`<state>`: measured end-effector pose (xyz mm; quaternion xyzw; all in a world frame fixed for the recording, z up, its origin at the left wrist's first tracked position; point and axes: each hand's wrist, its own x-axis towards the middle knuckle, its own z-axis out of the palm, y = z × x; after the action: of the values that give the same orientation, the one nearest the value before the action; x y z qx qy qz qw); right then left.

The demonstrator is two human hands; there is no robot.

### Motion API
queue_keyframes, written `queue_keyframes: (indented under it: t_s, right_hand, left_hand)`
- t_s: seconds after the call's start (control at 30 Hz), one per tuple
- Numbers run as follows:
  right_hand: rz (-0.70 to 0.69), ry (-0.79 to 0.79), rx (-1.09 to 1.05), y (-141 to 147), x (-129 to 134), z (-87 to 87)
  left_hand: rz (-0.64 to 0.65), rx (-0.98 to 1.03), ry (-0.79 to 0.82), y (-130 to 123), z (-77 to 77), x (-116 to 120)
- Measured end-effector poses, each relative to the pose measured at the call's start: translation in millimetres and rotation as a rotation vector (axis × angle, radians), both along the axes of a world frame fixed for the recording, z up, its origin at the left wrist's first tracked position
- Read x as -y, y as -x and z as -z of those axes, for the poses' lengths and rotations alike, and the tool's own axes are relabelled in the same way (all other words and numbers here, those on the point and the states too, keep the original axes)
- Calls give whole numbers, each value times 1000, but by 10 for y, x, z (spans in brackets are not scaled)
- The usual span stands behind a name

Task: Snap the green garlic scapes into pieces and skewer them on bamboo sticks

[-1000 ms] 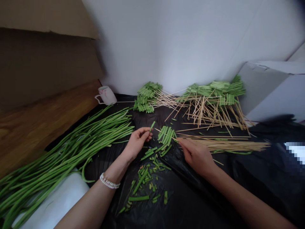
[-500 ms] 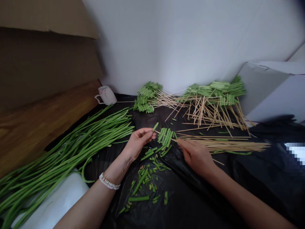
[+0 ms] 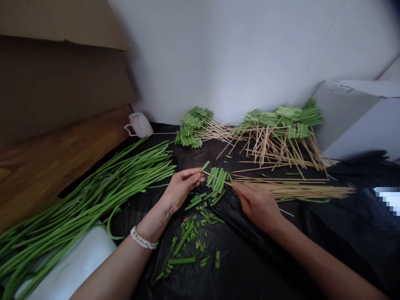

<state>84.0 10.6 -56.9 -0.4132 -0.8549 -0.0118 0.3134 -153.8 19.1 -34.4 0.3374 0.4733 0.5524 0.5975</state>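
My right hand (image 3: pixel 258 204) is closed round one end of a thin wooden skewer (image 3: pixel 228 183), which points left. Several cut green bean pieces (image 3: pixel 218 179) sit side by side across that skewer. My left hand (image 3: pixel 186 185) pinches one more bean piece (image 3: pixel 205 166) at the skewer's left tip; whether the tip has gone through it I cannot tell. Loose bean offcuts (image 3: pixel 189 235) lie on the black plastic sheet (image 3: pixel 250 266) below my hands. Beyond my right hand is a bundle of bare skewers (image 3: pixel 312 191).
Long whole beans (image 3: pixel 125 183) spread along the left, partly over a white object (image 3: pixel 78 262). Filled bean skewers (image 3: pixel 193 121) and a second heap (image 3: pixel 281 118) lie along the wall. A white mug (image 3: pixel 139 125) stands back left, a white box (image 3: pixel 359 112) back right, cardboard (image 3: pixel 62 75) at left.
Almost nothing differs. The bean piece in my left hand has tilted very slightly at the skewer's tip; my right hand stays in place.
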Motion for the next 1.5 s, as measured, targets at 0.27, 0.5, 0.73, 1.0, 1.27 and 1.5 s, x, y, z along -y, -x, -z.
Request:
queue_keyframes:
  t_s: [0.27,0.5,0.73,1.0,1.27,1.5]
  right_hand:
    - [-8,-4,0,8,19,-20]
    - [-12,-18,-5,7,14,-12]
    - [-16,-23,-3,9,13,-10]
    - [-10,-42,-6,10,5,7]
    - [-20,-34,-8,20,20,18]
    - [-33,-18,-3,12,18,18]
  left_hand:
    - [15,55,50,17,-15,3]
    - [-19,149,100,39,-3,-27]
    - [-14,159,94,34,-11,-22]
    - [-33,154,121,28,-40,-25]
    - [-19,202,150,37,-10,-37]
    - [58,217,170,43,-25,-30]
